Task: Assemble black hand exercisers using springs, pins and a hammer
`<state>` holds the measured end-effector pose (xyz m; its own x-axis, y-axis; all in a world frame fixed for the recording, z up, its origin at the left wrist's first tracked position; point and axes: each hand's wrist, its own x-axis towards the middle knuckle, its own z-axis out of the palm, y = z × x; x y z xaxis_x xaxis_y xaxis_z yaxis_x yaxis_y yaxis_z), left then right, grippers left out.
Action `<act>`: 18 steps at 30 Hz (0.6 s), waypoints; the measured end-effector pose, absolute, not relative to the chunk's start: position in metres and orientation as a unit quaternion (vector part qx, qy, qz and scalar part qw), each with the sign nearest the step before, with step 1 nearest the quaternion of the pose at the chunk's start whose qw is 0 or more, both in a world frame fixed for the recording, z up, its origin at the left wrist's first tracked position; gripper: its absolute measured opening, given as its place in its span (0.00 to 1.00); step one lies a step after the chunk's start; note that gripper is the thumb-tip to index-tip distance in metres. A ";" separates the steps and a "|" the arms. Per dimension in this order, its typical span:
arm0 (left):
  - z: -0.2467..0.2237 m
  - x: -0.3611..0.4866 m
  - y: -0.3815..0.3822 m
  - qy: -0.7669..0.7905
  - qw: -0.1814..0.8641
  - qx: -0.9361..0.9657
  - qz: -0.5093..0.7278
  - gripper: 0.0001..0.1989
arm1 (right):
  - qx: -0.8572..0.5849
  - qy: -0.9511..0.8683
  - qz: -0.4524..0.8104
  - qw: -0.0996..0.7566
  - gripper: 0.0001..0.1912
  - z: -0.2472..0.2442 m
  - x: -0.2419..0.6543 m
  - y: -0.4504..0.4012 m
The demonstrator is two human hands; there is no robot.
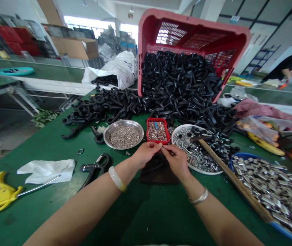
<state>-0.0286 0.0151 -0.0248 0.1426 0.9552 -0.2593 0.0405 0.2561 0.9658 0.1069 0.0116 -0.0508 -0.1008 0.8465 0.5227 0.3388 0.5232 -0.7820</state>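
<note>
My left hand (148, 153) and my right hand (175, 159) meet at the fingertips, both pinched closed. What sits between the fingers is too small to make out. Just beyond them stands a red tray (149, 139) of small metal pins with a blue object on top. Below the hands lies a dark block or pad (148, 176), with a black part on it partly hidden by them. To the left is a steel bowl (106, 138) of tiny metal pieces; to the right, a white basin (199, 169) holds springs, screws and black-headed parts.
A tipped red crate (146, 41) spills black plastic parts (181, 75) across the back. A hammer (233, 181) leans over the white basin, beside a blue basin (234, 155) of metal plates. At left lie a black clamp-like tool (97, 165), white paper (51, 169) and a yellow tool (1, 196).
</note>
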 end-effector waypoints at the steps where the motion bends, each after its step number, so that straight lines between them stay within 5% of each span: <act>1: -0.025 -0.029 0.014 0.533 0.602 0.452 0.387 0.16 | -0.422 -0.707 0.225 0.521 0.07 -0.051 0.106 0.011; 8: -0.030 -0.029 0.013 0.528 0.642 0.414 0.372 0.20 | -0.436 -0.757 0.118 0.473 0.06 -0.045 0.110 0.013; 18: -0.031 -0.044 0.019 0.554 0.530 0.510 0.389 0.07 | -0.501 -0.677 0.349 0.411 0.09 -0.060 0.134 0.003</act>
